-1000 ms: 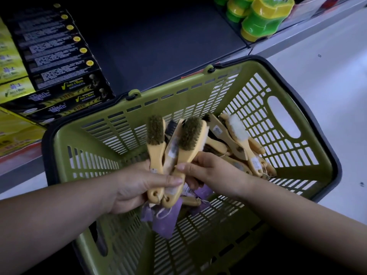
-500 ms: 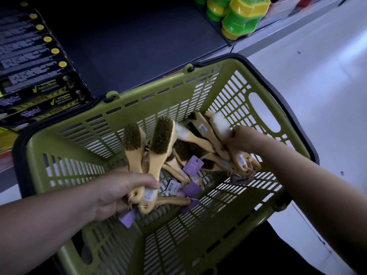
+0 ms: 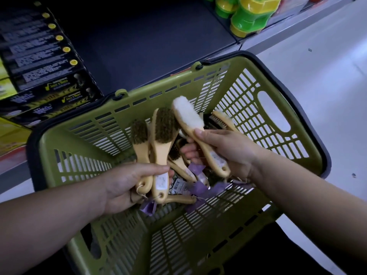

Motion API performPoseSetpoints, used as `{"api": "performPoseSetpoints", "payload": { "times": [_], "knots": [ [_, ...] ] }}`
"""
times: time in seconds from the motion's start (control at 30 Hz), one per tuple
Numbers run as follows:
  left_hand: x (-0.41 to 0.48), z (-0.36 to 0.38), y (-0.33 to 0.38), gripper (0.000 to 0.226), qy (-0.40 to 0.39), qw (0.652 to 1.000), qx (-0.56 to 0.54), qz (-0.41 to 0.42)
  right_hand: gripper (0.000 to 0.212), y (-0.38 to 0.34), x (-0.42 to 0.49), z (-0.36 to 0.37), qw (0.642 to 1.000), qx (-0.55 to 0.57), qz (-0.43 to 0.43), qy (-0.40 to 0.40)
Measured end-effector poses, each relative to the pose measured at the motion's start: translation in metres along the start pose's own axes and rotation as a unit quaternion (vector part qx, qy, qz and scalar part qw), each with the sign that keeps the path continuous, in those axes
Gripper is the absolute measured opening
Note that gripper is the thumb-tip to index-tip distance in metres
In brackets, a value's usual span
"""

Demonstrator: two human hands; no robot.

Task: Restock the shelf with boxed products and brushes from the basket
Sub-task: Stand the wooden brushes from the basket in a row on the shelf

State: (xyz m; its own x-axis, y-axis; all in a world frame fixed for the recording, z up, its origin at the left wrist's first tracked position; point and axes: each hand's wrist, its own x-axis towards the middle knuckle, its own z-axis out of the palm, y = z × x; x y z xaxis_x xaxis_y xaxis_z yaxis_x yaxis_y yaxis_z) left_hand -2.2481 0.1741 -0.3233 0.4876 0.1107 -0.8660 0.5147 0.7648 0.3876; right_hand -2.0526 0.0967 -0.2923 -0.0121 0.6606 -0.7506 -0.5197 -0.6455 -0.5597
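Brushes lie in a heap at the bottom of the green basket, and three are now up in the hands. Half a second ago the right hand was down at the far right of the heap. Now it has come up with a white fluffy brush, its fingers curled round the handle and the thumb on top. It holds this brush just beside the bunch in the left hand. The left hand still grips the same two brown brushes by their handles, with the hairy ends pointing up and away.

I think the person is making a bunch to carry over in one go. The white brush may join the left hand's two next. A few brushes still wait in the basket, so the job is not near done.

The dark shelf is just past the far side of the basket. Black boxes are stacked on its left part. Green and yellow tubs sit far off to the right. Pale floor shows on the right.

The far wall of the basket stands between the hands and the shelf, so the bunch must go up and over it. Purple tags on strings hang among the brushes and could catch.
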Motion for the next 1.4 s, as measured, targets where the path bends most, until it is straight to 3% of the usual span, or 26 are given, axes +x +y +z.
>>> {"api": "performPoseSetpoints", "payload": {
  "times": [0.13,0.3,0.43,0.6,0.87,1.0,1.07,1.1,1.2,1.27,1.3,1.4],
  "knots": [
    [0.001,-0.002,0.001,0.029,-0.02,1.0,-0.012,0.007,0.021,0.01,0.005,0.017,0.998,0.066,-0.004,-0.004],
    [0.003,0.0,-0.002,0.049,-0.039,0.998,-0.045,0.015,0.025,0.021,0.006,0.022,0.997,0.038,-0.028,-0.062],
    [0.003,0.004,-0.002,0.049,-0.037,0.997,-0.071,0.017,0.026,0.031,0.009,0.025,0.997,-0.048,-0.055,-0.039],
    [0.003,0.002,-0.004,0.049,-0.03,0.998,-0.057,0.023,0.012,0.034,0.009,0.025,0.98,-0.181,-0.085,-0.015],
    [0.001,-0.003,-0.005,0.052,-0.064,0.997,-0.002,0.04,0.021,0.035,0.008,0.023,0.947,-0.29,-0.13,0.038],
    [-0.001,-0.003,-0.004,0.018,-0.08,0.995,0.028,0.051,0.032,0.019,0.009,0.016,0.921,-0.379,-0.09,0.007],
    [-0.002,-0.003,-0.005,0.013,-0.09,0.994,0.037,0.057,0.035,0.003,0.015,0.003,0.906,-0.409,-0.095,0.05],
    [-0.003,-0.003,-0.006,0.013,-0.088,0.994,0.043,0.057,0.034,-0.005,0.022,-0.007,0.88,-0.456,-0.1,0.091],
    [-0.008,-0.001,-0.009,0.025,-0.076,0.993,0.073,0.059,0.026,-0.015,0.045,-0.031,0.753,-0.614,-0.096,0.216],
    [-0.015,0.002,-0.008,0.031,-0.073,0.99,0.094,0.076,0.034,-0.011,0.056,-0.033,0.709,-0.669,-0.064,0.214],
    [-0.018,0.004,-0.004,0.029,-0.071,0.988,0.098,0.091,0.036,-0.006,0.059,-0.032,0.702,-0.685,-0.031,0.194],
    [-0.028,0.011,0.01,0.018,-0.049,0.982,0.108,0.145,0.029,0.002,0.056,-0.023,0.756,-0.632,0.006,0.171]
  ]
}}
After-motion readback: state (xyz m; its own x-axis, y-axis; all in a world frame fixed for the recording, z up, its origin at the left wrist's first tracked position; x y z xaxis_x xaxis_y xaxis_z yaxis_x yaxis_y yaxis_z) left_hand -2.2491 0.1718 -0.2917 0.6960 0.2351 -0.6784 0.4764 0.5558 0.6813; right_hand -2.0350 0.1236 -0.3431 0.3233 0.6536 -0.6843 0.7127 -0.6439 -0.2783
